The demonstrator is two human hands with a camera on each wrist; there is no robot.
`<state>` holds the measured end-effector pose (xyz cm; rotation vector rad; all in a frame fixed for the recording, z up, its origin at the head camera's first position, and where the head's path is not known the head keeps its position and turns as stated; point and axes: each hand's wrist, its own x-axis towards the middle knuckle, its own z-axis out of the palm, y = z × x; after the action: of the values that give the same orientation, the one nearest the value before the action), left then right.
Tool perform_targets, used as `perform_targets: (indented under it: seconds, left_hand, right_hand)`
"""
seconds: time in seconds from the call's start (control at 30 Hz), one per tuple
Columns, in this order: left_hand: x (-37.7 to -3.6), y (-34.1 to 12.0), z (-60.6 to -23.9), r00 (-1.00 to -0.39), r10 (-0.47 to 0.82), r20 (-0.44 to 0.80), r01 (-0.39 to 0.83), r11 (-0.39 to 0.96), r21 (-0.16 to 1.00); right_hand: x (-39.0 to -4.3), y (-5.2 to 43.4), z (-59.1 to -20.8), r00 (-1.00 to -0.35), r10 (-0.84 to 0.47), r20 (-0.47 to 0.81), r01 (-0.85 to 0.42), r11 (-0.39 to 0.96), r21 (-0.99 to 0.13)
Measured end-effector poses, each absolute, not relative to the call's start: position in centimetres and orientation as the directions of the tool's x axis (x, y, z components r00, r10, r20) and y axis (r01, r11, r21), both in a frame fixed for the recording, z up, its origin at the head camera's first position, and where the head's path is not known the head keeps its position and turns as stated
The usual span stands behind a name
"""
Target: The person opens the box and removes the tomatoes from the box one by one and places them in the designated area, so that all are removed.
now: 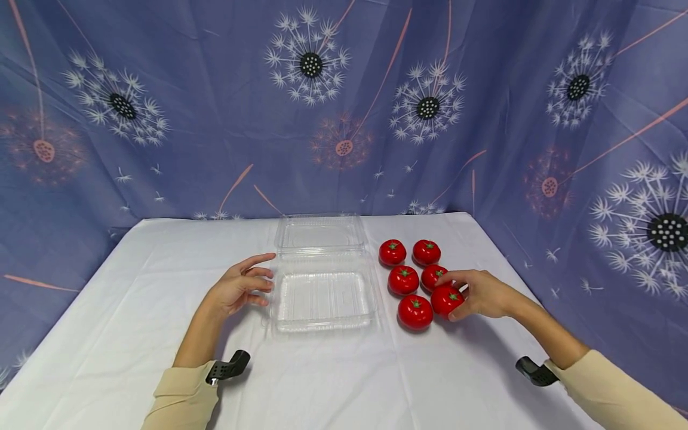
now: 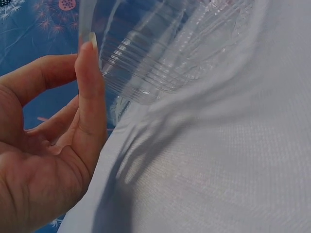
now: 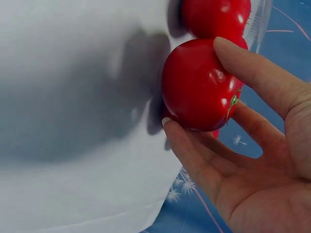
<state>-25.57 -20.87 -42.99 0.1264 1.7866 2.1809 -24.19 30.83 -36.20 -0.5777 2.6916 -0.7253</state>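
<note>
A clear plastic clamshell box [image 1: 322,294] lies open in the middle of the white table, its lid [image 1: 321,233] folded back. My left hand [image 1: 252,278] rests just left of the box with relaxed fingers, and one fingertip [image 2: 90,46] touches the box's ribbed wall [image 2: 160,53]. Several red tomatoes sit in a cluster right of the box. My right hand [image 1: 457,297] grips the nearest right one, a tomato [image 1: 443,300], thumb and fingers [image 3: 194,155] curled around that tomato [image 3: 204,85]. Another tomato [image 3: 216,17] sits right behind it.
The other tomatoes [image 1: 403,279] lie close together between the box and my right hand. A white cloth [image 1: 134,310] covers the table, with bare cloth at the left and front. A blue dandelion-print curtain [image 1: 215,119] hangs behind and at both sides.
</note>
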Motion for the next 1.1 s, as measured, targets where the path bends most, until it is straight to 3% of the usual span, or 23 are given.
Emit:
perform_targets:
  seconds: [1.1]
  left_hand:
    - [-25.7,-20.8,-43.2,-0.944,0.302,-0.133,-0.186,-0.154,0.97]
  right_hand:
    - [-23.9,31.0,-37.5,-0.865,-0.448,-0.227,-0.238,0.763,-0.602]
